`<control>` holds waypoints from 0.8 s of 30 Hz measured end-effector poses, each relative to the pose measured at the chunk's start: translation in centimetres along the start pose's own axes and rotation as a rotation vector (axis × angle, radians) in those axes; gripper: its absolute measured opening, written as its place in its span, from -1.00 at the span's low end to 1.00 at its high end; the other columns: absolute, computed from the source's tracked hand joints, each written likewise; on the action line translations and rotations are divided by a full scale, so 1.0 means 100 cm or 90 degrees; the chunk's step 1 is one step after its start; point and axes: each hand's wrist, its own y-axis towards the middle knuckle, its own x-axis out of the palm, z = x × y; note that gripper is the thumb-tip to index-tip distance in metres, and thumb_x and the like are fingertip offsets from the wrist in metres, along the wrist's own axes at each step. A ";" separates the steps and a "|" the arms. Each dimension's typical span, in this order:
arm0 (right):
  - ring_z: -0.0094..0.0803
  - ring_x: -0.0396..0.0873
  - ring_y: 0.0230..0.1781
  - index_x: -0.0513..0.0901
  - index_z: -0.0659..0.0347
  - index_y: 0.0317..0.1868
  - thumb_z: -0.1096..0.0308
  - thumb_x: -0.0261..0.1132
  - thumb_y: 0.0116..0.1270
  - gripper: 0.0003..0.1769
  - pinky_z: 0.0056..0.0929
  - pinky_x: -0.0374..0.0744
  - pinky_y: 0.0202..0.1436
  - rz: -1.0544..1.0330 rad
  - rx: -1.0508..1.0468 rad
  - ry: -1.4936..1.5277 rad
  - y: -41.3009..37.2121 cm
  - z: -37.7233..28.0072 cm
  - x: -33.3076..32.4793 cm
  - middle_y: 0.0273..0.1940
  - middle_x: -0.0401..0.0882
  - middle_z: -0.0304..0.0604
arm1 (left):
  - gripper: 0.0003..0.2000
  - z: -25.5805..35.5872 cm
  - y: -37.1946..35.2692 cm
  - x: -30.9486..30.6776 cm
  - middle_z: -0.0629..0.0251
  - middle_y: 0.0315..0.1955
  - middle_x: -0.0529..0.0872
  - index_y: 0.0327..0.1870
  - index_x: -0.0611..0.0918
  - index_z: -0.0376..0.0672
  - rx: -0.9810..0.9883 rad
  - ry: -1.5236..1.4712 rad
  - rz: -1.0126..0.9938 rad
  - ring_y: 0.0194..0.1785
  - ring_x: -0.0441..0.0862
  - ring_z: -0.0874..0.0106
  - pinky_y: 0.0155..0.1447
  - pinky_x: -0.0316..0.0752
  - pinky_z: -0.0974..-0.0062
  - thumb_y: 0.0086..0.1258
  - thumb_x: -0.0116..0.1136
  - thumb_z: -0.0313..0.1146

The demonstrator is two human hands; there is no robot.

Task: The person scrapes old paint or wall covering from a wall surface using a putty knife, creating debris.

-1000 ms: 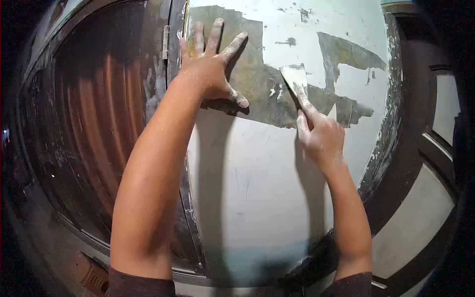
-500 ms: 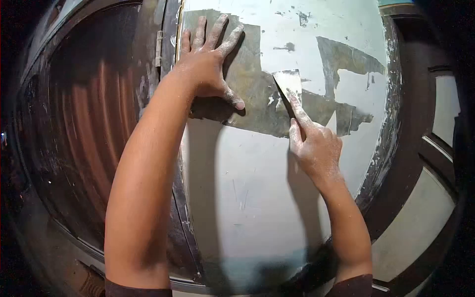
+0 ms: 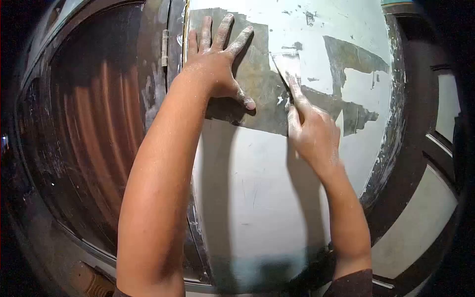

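My left hand lies flat on the upper left of the wall panel, its dusty fingers spread over a bare grey-brown patch. Lower and to the right, my right hand grips a scraper. Its forefinger stretches along the tool, and the handle is hidden in the palm. The wide metal blade points up against the pale paint at the edge of the bare patch, just below a small dark spot. White dust coats both hands.
A dark wooden frame with a metal hinge and a reddish-brown curtain is on the left. Another bare patch shows at upper right. Dark, paint-flecked trim and a panelled door stand on the right.
My right hand has pushed the scraper upward along the wall, closer to the dark spot. My left hand stays at the same place on the wall; the view has shifted slightly.
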 end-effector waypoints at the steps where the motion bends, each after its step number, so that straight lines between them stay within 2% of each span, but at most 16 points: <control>1: 0.14 0.75 -0.29 0.56 -0.22 0.49 0.17 0.19 0.52 -0.46 0.12 0.66 -0.18 0.000 -0.003 -0.021 0.012 -0.006 -0.005 -0.32 0.77 0.08 | 0.62 0.001 0.000 0.001 0.00 0.76 -0.25 0.76 -0.02 0.44 0.002 0.001 -0.001 0.76 -0.44 -0.20 0.72 -0.44 -0.27 -0.60 0.67 0.47; 4: 0.16 0.75 -0.28 0.55 -0.21 0.50 0.15 0.18 0.53 -0.46 0.13 0.67 -0.17 -0.003 0.005 -0.018 0.031 -0.008 -0.005 -0.30 0.77 0.11 | 0.63 0.001 -0.002 -0.002 -0.03 0.76 -0.26 0.77 -0.03 0.39 0.003 -0.014 0.000 0.76 -0.44 -0.20 0.72 -0.46 -0.28 -0.59 0.65 0.50; 7: 0.17 0.75 -0.33 0.51 -0.25 0.54 0.13 0.19 0.52 -0.41 0.13 0.67 -0.20 0.009 0.016 0.000 0.002 -0.016 -0.002 -0.34 0.77 0.08 | 0.62 0.002 -0.004 -0.003 -0.03 0.76 -0.27 0.77 -0.03 0.39 -0.007 0.017 -0.028 0.76 -0.46 -0.22 0.71 -0.46 -0.29 -0.57 0.64 0.51; 9: 0.16 0.75 -0.35 0.49 -0.24 0.56 0.14 0.19 0.52 -0.40 0.12 0.67 -0.21 0.008 0.026 -0.001 -0.019 -0.013 0.008 -0.36 0.77 0.07 | 0.62 -0.002 -0.005 0.001 -0.04 0.75 -0.28 0.77 -0.03 0.39 0.013 -0.010 0.011 0.75 -0.48 -0.22 0.71 -0.46 -0.30 -0.57 0.64 0.51; 12: 0.15 0.75 -0.35 0.50 -0.22 0.55 0.15 0.18 0.53 -0.41 0.11 0.66 -0.22 0.046 0.005 0.017 0.004 -0.016 0.006 -0.37 0.77 0.05 | 0.61 0.002 -0.003 -0.004 -0.03 0.76 -0.29 0.76 0.00 0.39 -0.007 -0.014 -0.018 0.76 -0.49 -0.21 0.73 -0.48 -0.25 -0.58 0.64 0.50; 16: 0.16 0.76 -0.28 0.48 -0.21 0.56 0.12 0.13 0.56 -0.42 0.20 0.65 -0.12 -0.004 0.033 -0.034 0.050 -0.019 -0.009 -0.36 0.77 0.11 | 0.64 0.002 -0.003 -0.004 -0.02 0.75 -0.29 0.76 -0.01 0.39 -0.009 -0.016 -0.019 0.76 -0.48 -0.20 0.73 -0.49 -0.23 -0.63 0.63 0.52; 19: 0.16 0.76 -0.28 0.47 -0.21 0.57 0.09 0.15 0.55 -0.40 0.20 0.65 -0.11 -0.030 0.037 0.021 0.021 -0.014 -0.003 -0.38 0.76 0.11 | 0.64 0.002 -0.005 -0.003 -0.02 0.75 -0.30 0.76 -0.01 0.39 -0.012 0.001 -0.013 0.76 -0.48 -0.19 0.73 -0.50 -0.22 -0.62 0.62 0.53; 21: 0.12 0.75 -0.38 0.43 -0.24 0.60 0.10 0.21 0.53 -0.36 0.18 0.67 -0.22 -0.033 0.024 0.000 -0.012 -0.013 0.003 -0.44 0.75 0.04 | 0.63 0.003 -0.004 -0.005 -0.01 0.76 -0.31 0.76 -0.01 0.39 -0.016 -0.006 -0.031 0.76 -0.48 -0.18 0.73 -0.51 -0.22 -0.62 0.61 0.54; 24: 0.11 0.75 -0.40 0.41 -0.25 0.61 0.11 0.20 0.54 -0.36 0.17 0.68 -0.26 -0.032 0.023 -0.025 -0.016 -0.013 0.005 -0.44 0.75 0.03 | 0.63 0.004 -0.003 -0.006 0.00 0.76 -0.31 0.76 -0.02 0.40 -0.024 0.007 -0.042 0.76 -0.48 -0.18 0.73 -0.51 -0.22 -0.60 0.61 0.55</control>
